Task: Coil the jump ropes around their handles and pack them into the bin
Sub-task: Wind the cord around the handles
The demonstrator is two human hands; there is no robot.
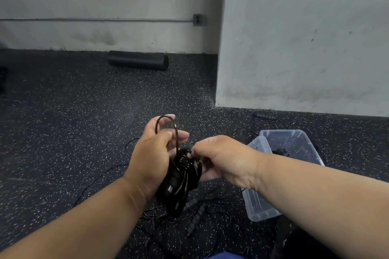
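left hand (151, 153) holds coiled jump rope (181, 174) | right hand (223, 157) pinches cord | bin (294, 139) right

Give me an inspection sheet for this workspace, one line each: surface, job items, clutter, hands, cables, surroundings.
Surface: dark speckled floor.
Job's things: coiled rope held above the floor between both hands, one loop still sticking up; clear bin at right with something dark inside, clear lid next to it.
Clutter: loose ropes and handles tangled on the floor below the hands; one handle by the wall.
Hands: left hand grips the coil; right hand pinches the rope at the coil's top.
Cables: nothing seen besides the ropes.
Surroundings: grey wall, conduit and outlet, black roller.
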